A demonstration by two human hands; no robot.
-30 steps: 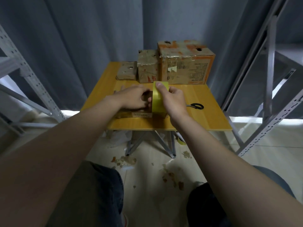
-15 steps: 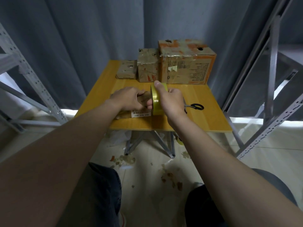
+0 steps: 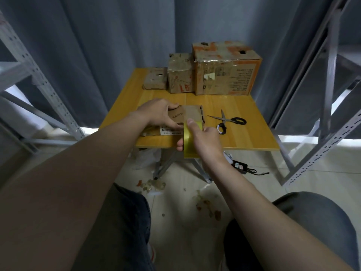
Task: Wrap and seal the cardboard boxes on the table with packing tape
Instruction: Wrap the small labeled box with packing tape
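Observation:
A flat cardboard box (image 3: 192,115) with a barcode label lies near the front edge of the yellow table (image 3: 238,137). My left hand (image 3: 159,112) presses down on its left part. My right hand (image 3: 204,138) grips a roll of yellow packing tape (image 3: 189,143) at the table's front edge, in front of the box. A strip of tape runs from the roll up over the box's top. Three more worn boxes stand along the back edge: a small one (image 3: 155,81), a middle one (image 3: 180,75) and a large one (image 3: 224,69).
Black-handled scissors (image 3: 227,119) lie on the table right of the flat box. Grey metal shelving posts (image 3: 41,83) flank the table on both sides, with a grey curtain behind. Paper scraps and a small black device (image 3: 240,166) lie on the floor under the table.
My right hand has pulled the tape roll toward me, from the box's top to the table's front edge, laying a strip of tape over the box. My left hand stays on the box.

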